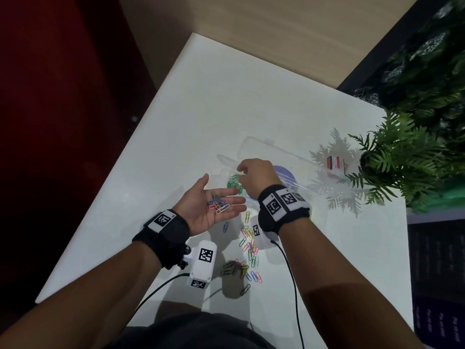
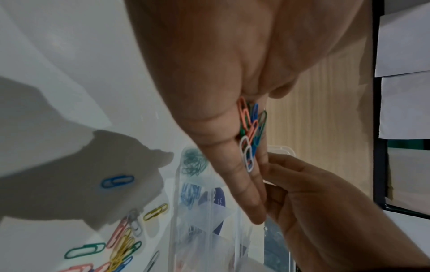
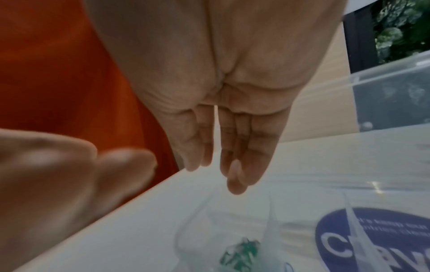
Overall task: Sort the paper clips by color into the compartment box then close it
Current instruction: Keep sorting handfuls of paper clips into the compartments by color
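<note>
Paper clips point(image 1: 247, 250) lie loose on the white table point(image 1: 201, 102) nearest the body; a mixed handful point(image 1: 217, 202) rests on the flat, upturned left hand point(image 1: 208, 205), fingers straight. A tilt of that palm could spill them (nothing curls round them). Beyond, the right hand point(image 1: 254, 172) hovers over the clear compartment box point(image 1: 226, 159), fingers relaxed, holding nothing I can see, above the green clips point(image 1: 235, 182). Its raised lid point(image 1: 264, 149) stands behind, with a fern point(image 1: 402, 157) crowding the far right

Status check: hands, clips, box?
Left hand open, palm up, cupping mixed coloured paper clips. Right hand open above green clips in clear plastic compartment box, lid open. Loose clips remain on white table.
</note>
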